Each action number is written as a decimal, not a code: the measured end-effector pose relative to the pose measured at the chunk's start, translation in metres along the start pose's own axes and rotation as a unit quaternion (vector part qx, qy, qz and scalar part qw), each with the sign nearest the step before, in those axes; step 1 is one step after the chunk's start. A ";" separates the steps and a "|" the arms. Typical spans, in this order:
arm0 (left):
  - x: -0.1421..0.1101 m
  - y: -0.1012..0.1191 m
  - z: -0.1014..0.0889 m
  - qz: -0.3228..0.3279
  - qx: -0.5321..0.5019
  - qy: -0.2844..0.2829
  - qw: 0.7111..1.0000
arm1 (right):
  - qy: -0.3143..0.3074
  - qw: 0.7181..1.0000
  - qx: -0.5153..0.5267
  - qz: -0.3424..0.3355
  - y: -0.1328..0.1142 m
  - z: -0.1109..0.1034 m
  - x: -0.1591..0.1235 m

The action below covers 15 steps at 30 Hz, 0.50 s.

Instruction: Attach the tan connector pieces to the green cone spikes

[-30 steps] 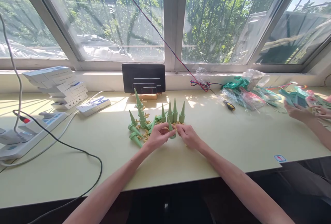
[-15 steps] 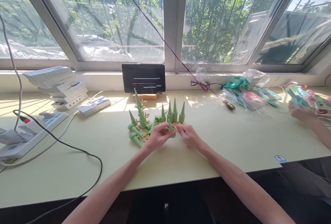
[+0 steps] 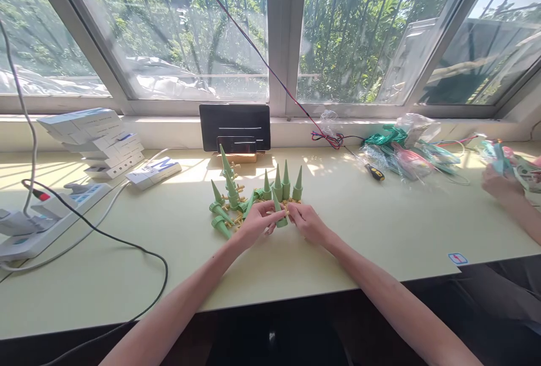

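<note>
My left hand (image 3: 257, 223) is closed around a green cone-shaped watering spike (image 3: 282, 222), which points upward with its wide base at the bottom. Close against it, my right hand (image 3: 310, 224) pinches a small yellow valve piece (image 3: 286, 212) at the spike's side, partly covered by the fingers. Just behind my hands stands a row of upright green spikes (image 3: 297, 184). To the left lies a looser group of similar spikes (image 3: 220, 225), some upright and some on their sides, with yellow pegs (image 3: 239, 188) sticking out.
A tablet (image 3: 234, 121) and a phone lean on a wooden stand at the back. White boxes (image 3: 112, 149), a power strip (image 3: 54, 222) and cables occupy the left. A screwdriver (image 3: 375, 172) and bagged green and pink items (image 3: 397, 149) lie right, near another person's hand (image 3: 502, 183).
The spike in my left hand now shows more of its cone and base, and the left fingers have shifted around it. My right hand stays nearly in place. The other person's hand moved right.
</note>
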<state>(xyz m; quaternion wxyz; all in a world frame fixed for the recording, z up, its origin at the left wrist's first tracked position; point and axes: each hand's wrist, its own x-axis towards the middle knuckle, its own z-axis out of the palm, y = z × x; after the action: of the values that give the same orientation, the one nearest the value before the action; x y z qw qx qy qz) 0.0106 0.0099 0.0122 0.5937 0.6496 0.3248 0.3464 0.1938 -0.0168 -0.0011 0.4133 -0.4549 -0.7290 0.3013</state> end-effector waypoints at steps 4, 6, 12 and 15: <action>0.000 -0.001 -0.001 0.005 0.001 -0.001 1.000 | -0.001 1.000 -0.004 0.000 0.001 0.000 0.000; 0.000 -0.003 0.000 0.030 0.028 0.006 0.999 | 0.005 1.000 -0.004 0.000 0.003 -0.001 0.000; 0.000 -0.005 0.002 0.233 0.209 0.059 0.948 | 0.021 1.000 -0.012 0.008 0.003 -0.002 0.001; 0.000 -0.006 0.003 0.256 0.239 0.063 0.934 | 0.026 1.000 -0.009 0.013 0.002 -0.001 0.002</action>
<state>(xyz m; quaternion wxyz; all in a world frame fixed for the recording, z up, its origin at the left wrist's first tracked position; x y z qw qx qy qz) 0.0128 0.0084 0.0064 0.2902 0.8102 0.2576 0.4392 0.1952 -0.0146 -0.0017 0.4242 -0.4759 -0.7145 0.2883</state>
